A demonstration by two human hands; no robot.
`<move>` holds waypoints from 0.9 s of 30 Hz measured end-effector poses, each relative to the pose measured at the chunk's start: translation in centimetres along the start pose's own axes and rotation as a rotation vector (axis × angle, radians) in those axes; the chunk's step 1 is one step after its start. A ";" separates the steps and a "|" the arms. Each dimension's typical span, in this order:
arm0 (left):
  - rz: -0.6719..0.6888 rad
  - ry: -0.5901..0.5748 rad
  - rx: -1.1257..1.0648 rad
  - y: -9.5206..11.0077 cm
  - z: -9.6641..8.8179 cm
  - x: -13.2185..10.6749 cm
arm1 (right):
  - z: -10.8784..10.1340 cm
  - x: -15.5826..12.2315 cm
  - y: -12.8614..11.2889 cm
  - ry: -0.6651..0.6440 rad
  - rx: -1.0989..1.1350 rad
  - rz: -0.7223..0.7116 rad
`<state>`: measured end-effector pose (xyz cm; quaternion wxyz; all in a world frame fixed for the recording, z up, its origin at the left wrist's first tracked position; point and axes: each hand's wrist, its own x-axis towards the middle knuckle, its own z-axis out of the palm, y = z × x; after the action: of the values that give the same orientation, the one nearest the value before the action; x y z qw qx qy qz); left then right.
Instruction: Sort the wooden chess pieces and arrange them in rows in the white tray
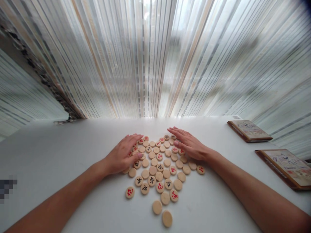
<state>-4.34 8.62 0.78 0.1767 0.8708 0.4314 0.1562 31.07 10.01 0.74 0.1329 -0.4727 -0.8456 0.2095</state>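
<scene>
Many round wooden Chinese chess pieces (159, 176) lie flat in a loose cluster on the white table. Some show red or black characters, while others are plain side up. My left hand (126, 153) rests at the cluster's left edge, its fingers stretched out and the thumb over a few pieces. On the right side, my right hand (188, 142) lies with fingers extended across the upper right pieces. Neither hand grips a piece. Two plain pieces, one of them a blank piece (167, 218), sit nearest to me. The pieces beneath both hands are partly hidden.
Two flat brown-edged boxes (249, 130) with printed lids lie at the right of the white table (92, 207). Striped, translucent curtains (155, 58) hang beyond the far edge. A beaded cord (43, 76) hangs at the left.
</scene>
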 end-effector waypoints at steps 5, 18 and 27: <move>-0.046 0.084 -0.104 0.0 0.1 0.1 | 0.1 0.0 0.1 0.019 -0.009 -0.016; -0.074 0.127 -0.128 -2.5 -1.1 0.5 | 0.3 0.1 0.3 0.018 -0.042 -0.015; -0.142 0.229 -0.025 -4.8 -2.2 0.3 | 1.0 0.2 1.0 0.052 -0.032 -0.040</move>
<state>-8.42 11.98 0.65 0.1476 0.8122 0.5074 0.2472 31.30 10.46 -0.57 0.1514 -0.4632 -0.8544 0.1806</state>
